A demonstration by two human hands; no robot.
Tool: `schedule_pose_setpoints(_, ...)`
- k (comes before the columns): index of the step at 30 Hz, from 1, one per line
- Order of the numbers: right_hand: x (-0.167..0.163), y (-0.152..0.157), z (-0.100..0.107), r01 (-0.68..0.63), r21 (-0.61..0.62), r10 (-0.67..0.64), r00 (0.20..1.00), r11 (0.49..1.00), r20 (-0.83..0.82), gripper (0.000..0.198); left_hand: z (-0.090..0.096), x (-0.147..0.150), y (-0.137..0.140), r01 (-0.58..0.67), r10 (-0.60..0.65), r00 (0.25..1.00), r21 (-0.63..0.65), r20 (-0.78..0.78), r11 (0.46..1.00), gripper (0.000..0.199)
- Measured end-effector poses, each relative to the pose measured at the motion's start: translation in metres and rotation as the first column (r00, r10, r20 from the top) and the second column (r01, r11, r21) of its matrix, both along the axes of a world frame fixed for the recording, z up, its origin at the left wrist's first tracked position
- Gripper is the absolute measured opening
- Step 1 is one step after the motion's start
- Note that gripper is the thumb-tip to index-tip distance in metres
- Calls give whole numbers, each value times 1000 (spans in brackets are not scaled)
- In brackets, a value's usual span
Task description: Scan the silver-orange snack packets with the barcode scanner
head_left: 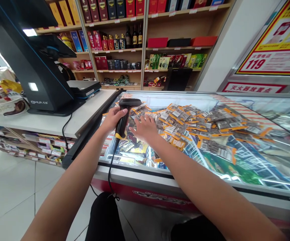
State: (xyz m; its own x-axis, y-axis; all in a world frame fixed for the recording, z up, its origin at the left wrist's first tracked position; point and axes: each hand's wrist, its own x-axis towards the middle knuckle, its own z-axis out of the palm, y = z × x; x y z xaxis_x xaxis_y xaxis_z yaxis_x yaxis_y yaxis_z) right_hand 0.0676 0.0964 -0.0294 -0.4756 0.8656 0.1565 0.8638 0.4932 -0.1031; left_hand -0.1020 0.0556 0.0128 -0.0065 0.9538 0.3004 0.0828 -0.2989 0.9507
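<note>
My left hand (pixel 114 117) is wrapped round the grip of a black barcode scanner (pixel 124 115), its head pointing to the right. A black cord runs down from the scanner's yellow-tipped handle. Just to the right, my right hand (pixel 145 129) reaches over the glass top of a chest freezer with its fingers spread. It is beside small packets (pixel 175 117) with orange edges and barcode labels, spread in a heap on the glass. Whether its fingertips touch a packet I cannot tell.
Left of the freezer (pixel 145 169) is a white counter (pixel 89 110) with a black checkout machine (pixel 44 60) and a paper bowl (pixel 8 106). Shelves (pixel 114 20) of boxes and bottles stand behind. Frozen goods and wire baskets show through the glass. The scanner's cord hangs over the freezer's front edge.
</note>
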Motion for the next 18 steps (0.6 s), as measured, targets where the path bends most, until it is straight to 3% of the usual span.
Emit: schedule_pose_setpoints(18, 97, 61, -8, -113, 255, 98, 993, 960, 68, 50, -7, 1, 7, 35, -37, 999, -46, -34, 998, 49)
